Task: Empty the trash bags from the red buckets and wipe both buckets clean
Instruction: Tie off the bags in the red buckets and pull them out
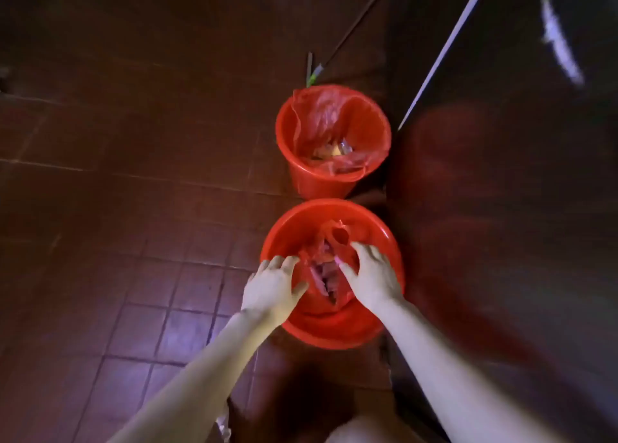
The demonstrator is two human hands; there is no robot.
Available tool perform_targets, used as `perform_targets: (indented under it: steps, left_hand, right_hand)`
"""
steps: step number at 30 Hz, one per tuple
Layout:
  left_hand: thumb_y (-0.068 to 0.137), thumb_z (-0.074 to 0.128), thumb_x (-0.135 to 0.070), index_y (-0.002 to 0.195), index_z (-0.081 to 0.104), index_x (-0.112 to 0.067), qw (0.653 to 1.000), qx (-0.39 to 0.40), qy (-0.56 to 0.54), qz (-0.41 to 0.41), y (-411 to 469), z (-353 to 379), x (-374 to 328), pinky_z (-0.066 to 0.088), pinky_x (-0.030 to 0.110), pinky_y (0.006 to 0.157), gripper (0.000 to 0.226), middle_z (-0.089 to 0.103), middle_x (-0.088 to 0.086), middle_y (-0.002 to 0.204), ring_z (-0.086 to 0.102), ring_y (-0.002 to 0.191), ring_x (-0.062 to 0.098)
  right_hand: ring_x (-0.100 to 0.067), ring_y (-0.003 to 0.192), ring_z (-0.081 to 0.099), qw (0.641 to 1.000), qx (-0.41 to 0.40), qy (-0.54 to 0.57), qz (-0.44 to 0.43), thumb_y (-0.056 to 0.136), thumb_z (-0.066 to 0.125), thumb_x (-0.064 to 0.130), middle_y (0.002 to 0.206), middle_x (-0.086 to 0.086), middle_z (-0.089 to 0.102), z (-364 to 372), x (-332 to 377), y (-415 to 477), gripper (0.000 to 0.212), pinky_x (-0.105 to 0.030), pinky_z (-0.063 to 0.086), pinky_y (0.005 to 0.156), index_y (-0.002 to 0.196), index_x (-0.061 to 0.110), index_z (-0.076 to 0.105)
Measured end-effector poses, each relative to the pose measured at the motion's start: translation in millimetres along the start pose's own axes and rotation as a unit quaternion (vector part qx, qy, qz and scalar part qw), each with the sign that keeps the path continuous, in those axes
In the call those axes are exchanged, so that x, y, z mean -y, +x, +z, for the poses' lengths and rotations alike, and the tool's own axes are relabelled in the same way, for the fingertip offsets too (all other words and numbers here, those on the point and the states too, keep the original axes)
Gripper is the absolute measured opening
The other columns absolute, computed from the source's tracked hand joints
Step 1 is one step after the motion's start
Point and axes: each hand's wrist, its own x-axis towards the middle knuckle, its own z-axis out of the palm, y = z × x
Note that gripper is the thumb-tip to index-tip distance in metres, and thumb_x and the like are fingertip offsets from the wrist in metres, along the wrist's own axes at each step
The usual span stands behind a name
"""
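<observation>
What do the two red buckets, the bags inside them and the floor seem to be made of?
The near bucket and far bucket look like hard glossy plastic, with smooth walls and shiny rims. The near bag and far bag look like thin translucent plastic film, wrinkled, with the bucket showing through. The floor seems to be glazed tile, with square joints and reflected light.

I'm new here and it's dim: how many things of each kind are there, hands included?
Buckets: 2, near bucket, far bucket
Trash bags: 2, near bag, far bag
Poles: 2, dark pole, white pole
Hands: 2, left hand, right hand
Total: 8
</observation>
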Motion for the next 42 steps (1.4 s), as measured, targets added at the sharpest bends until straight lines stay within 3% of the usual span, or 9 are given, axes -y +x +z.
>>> perform_targets:
  steps: [5,10,12,16,21,27,31,36,42]
  left_hand:
    - [0.071,0.064,-0.062,0.091,0.063,-0.029,0.999,0.041,-0.006,0.002,75,62,25,0.049,0.030,0.071,0.039,0.068,-0.003,0.098,0.065,0.095,0.023]
    - [0.071,0.076,-0.025,0.073,0.071,-0.025,0.992,0.034,-0.076,0.099,124,85,40,0.046,0.014,0.068,0.006,0.069,-0.011,0.075,0.065,0.076,0.007]
    - [0.070,0.080,-0.024,0.062,0.064,-0.029,0.987,-0.003,-0.101,0.126,132,78,40,0.037,0.006,0.058,0.019,0.060,-0.016,0.063,0.054,0.062,-0.003]
    - [0.073,0.081,-0.035,0.073,0.067,-0.029,0.976,-0.060,-0.162,0.133,138,52,38,0.038,0.016,0.071,0.015,0.063,-0.012,0.082,0.057,0.081,0.005]
    - [0.086,0.071,-0.013,0.081,0.061,-0.019,0.933,-0.022,-0.329,0.146,123,58,34,0.048,0.033,0.091,0.013,0.070,0.003,0.105,0.065,0.099,0.021]
    - [0.088,0.055,0.012,0.091,0.055,-0.006,0.910,-0.068,-0.341,0.226,131,69,36,0.046,0.014,0.071,0.018,0.068,0.008,0.091,0.068,0.081,0.015]
    - [0.091,0.056,0.007,0.087,0.057,-0.014,0.907,-0.076,-0.331,0.250,132,81,36,0.042,0.009,0.057,0.022,0.065,-0.003,0.082,0.070,0.065,0.009]
    - [0.094,0.060,-0.008,0.087,0.068,-0.026,0.889,0.003,-0.429,0.158,140,88,46,0.051,0.025,0.062,0.021,0.070,0.001,0.083,0.070,0.074,0.014]
    - [0.079,0.080,-0.016,0.102,0.069,-0.025,0.884,0.034,-0.455,0.103,140,94,51,0.050,0.016,0.054,0.027,0.063,-0.007,0.064,0.060,0.059,0.006]
  right_hand:
    - [-0.026,0.137,0.035,0.989,-0.145,0.021,-0.003,0.093,0.058,0.036,0.151,-0.006,0.036,77,-24,68,0.063,-0.035,0.030,0.110,0.147,0.018,0.033]
    - [-0.029,0.129,0.043,0.956,-0.281,0.088,-0.014,0.094,0.058,0.029,0.141,-0.011,0.050,120,-52,106,0.049,-0.032,0.029,0.107,0.138,0.009,0.048]
    - [-0.029,0.122,0.049,0.937,-0.316,0.145,-0.038,0.095,0.058,0.023,0.131,-0.011,0.057,127,-51,111,0.035,-0.028,0.031,0.104,0.125,0.003,0.061]
    - [-0.003,0.094,0.058,0.895,-0.311,0.315,-0.051,0.096,0.054,0.015,0.102,0.000,0.065,128,-39,97,0.018,-0.020,0.038,0.087,0.087,0.009,0.068]
    - [-0.006,0.067,0.055,0.808,-0.283,0.517,-0.002,0.083,0.046,0.020,0.068,0.013,0.066,101,-28,75,0.023,-0.029,0.043,0.070,0.068,0.017,0.063]
    - [-0.017,0.096,0.063,0.832,-0.163,0.520,-0.104,0.077,0.042,0.023,0.089,0.004,0.074,103,-7,75,0.018,-0.031,0.042,0.091,0.072,0.014,0.057]
    - [-0.007,0.072,0.062,0.875,-0.162,0.443,-0.113,0.095,0.041,0.019,0.077,0.003,0.066,116,-6,71,0.024,-0.015,0.044,0.070,0.086,0.020,0.063]
    - [-0.014,0.070,0.058,0.948,-0.173,0.252,-0.083,0.101,0.042,0.017,0.076,0.005,0.061,133,-10,75,0.013,-0.022,0.044,0.063,0.095,0.023,0.052]
    - [-0.020,0.097,0.057,0.971,-0.098,0.191,-0.101,0.099,0.042,0.015,0.109,-0.002,0.062,139,-8,75,0.025,-0.030,0.043,0.079,0.120,0.020,0.053]
